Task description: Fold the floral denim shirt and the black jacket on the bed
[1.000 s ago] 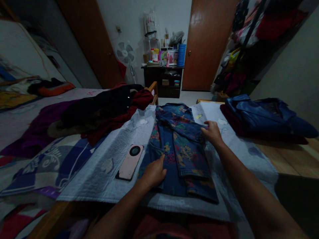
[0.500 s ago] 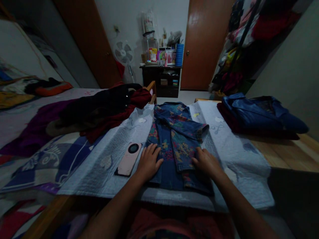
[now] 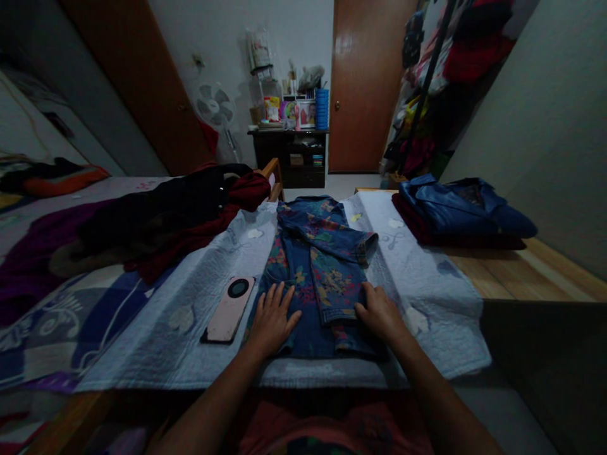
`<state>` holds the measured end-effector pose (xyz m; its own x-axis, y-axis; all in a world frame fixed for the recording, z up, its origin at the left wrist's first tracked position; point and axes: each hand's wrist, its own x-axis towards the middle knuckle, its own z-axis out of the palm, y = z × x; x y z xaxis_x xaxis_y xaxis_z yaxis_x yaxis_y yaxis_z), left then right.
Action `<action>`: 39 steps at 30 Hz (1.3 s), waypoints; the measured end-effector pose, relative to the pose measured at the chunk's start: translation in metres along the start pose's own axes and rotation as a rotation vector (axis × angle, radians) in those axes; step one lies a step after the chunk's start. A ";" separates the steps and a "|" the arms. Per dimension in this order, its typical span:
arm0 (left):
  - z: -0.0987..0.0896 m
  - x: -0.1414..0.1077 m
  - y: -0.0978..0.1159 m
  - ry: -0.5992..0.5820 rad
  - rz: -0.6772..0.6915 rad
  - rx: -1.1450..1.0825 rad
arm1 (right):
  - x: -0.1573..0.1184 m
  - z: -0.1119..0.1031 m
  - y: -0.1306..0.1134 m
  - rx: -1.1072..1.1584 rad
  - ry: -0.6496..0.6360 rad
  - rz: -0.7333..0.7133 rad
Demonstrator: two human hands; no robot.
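A blue denim jacket (image 3: 303,303) printed with colourful flowers lies flat, its collar at the far end and a sleeve folded across the front. My left hand (image 3: 272,319) rests flat on its left side, fingers spread. At the right edge of the garment, my right hand (image 3: 382,316) has its thumb on the cloth and its fingers bent around the edge; their tips are partly hidden. To the left of my left hand lies a pink phone (image 3: 225,319) with a round black camera ring.
Beneath the jacket spreads a light grey-blue quilted cloth (image 3: 184,316). Folded blue and dark red clothes (image 3: 455,212) are stacked on a wooden surface (image 3: 502,272) at right. Dark clothes (image 3: 156,208) are heaped at left. A fan (image 3: 215,104) and a dark cabinet (image 3: 265,158) stand behind.
The view has turned slightly right, so everything sits further left in the picture. Both hands stay at the jacket's sides, the left one spread a little wider.
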<state>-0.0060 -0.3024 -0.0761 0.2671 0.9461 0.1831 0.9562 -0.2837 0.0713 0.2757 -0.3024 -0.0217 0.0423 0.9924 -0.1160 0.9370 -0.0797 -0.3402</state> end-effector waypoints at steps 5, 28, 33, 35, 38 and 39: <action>0.005 0.000 0.000 0.038 -0.007 -0.006 | -0.010 0.008 -0.015 0.197 0.028 -0.120; 0.001 0.000 0.003 0.019 -0.019 0.027 | 0.042 -0.046 -0.041 1.185 -0.171 -0.274; -0.002 -0.001 0.005 0.022 -0.022 -0.004 | 0.018 -0.046 0.003 0.978 -0.183 -0.116; -0.004 -0.001 0.007 0.029 -0.025 -0.015 | 0.007 -0.034 0.018 0.748 -0.242 -0.110; -0.006 -0.001 0.011 0.013 -0.024 -0.043 | -0.005 -0.023 0.027 0.287 -0.258 -0.187; -0.007 -0.002 0.012 -0.001 -0.021 -0.062 | -0.007 -0.023 0.025 0.141 -0.232 -0.183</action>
<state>0.0044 -0.3090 -0.0688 0.2469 0.9521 0.1804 0.9525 -0.2727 0.1353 0.3072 -0.3095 -0.0077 -0.2182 0.9446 -0.2453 0.8637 0.0699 -0.4991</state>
